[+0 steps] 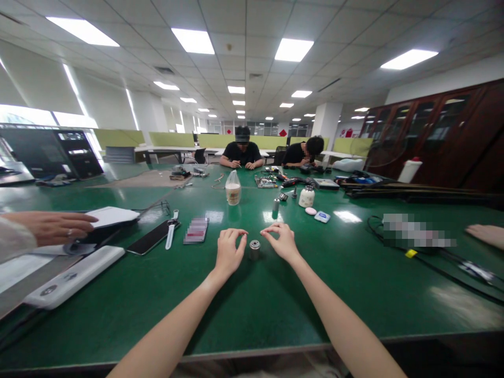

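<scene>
Spreading wide, a green table (255, 310) is lying beneath left hand (227, 253) and right hand (284, 244), both curling nearly into pinches; whether they are holding anything tiny is unclear. Between them, untouched, a metal cylinder (254, 252) is standing upright, apparently balancing on a flat base.

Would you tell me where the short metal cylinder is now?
In the head view, the short cylinder stands near centre, between left hand and right hand.

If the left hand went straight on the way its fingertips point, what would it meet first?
Probably the right hand; the small metal cylinder is close to that line, and depth is unclear.
</scene>
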### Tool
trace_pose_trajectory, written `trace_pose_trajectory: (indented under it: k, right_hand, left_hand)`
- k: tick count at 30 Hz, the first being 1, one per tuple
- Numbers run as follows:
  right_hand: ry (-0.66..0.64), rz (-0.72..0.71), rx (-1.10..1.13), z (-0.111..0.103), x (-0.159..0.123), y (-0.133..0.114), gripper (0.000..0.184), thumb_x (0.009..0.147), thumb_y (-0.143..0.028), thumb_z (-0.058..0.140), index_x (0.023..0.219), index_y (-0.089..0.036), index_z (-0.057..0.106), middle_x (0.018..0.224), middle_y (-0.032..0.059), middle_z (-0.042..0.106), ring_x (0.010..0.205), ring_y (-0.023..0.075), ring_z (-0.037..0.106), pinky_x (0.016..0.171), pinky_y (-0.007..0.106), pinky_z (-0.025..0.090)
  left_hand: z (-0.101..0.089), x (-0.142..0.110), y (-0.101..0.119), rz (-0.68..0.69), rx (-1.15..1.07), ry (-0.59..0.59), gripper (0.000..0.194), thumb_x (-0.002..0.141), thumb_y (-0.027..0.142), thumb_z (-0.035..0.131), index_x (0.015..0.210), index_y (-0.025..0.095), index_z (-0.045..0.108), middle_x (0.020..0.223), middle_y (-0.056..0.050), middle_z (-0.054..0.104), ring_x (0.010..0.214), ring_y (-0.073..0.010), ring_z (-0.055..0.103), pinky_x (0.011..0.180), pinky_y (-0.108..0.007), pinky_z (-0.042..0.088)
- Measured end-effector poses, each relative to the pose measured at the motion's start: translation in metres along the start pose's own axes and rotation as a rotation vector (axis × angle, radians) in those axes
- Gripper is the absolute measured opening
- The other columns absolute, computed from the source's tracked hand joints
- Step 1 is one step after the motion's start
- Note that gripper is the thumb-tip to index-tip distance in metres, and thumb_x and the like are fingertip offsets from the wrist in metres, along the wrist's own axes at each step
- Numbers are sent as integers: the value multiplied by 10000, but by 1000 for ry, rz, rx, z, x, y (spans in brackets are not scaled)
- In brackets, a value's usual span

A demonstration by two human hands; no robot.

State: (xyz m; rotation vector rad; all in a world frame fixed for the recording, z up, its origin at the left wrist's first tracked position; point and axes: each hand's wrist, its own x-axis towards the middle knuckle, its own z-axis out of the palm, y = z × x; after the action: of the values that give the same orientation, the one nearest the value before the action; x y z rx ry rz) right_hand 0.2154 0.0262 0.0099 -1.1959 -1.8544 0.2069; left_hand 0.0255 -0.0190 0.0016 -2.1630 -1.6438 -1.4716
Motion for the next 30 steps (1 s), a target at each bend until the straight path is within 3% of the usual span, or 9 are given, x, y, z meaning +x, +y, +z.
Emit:
trace_pose_trajectory:
  k: [5,10,17,22,27,30]
  right_hand:
    - [-77,126,-168,4,-2,39,152,770,-453,665,798,-332,752,960,44,609,1010,248,483,885,441,338]
    - [-121,154,-207,8,-6,50,159,755,-478,669,788,-348,753,979,58,593,1047,279,447,902,497,308]
    - [-89,123,-187,7,-6,48,212,738,-509,673,884,-373,742,985,54,580,1042,271,445,899,486,321]
    - [-135,116,-199,6,-6,45,138,756,-472,671,803,-370,751,987,54,590,1043,275,453,905,502,305]
    - [-28,46,-129,-1,-5,21,152,792,-466,640,853,-372,743,1008,39,608,1048,256,468,919,467,314]
    - [-27,-34,-62,-2,-9,0,166,806,-476,626,887,-382,736,1042,30,612,1064,243,468,926,442,315]
  left_hand:
    - [0,-1,0,-4,-5,-10,151,888,259,504,943,230,641,972,-31,652,972,-219,520,883,-384,397]
    - [-1,-1,2,-4,-6,-23,149,888,262,505,939,233,642,970,-30,649,969,-219,520,877,-381,403]
    - [-1,0,2,-11,-7,-21,150,887,266,504,935,234,642,964,-33,649,964,-220,523,876,-385,405]
    - [-1,-1,3,-7,-10,-20,154,887,268,502,937,232,643,963,-34,648,961,-217,525,875,-384,407]
    - [-1,0,3,1,-6,-20,149,878,252,508,933,231,645,959,-37,650,960,-221,527,872,-388,411]
    - [-1,-1,3,4,-7,-25,150,878,256,509,932,232,646,955,-38,649,959,-224,526,868,-389,413]
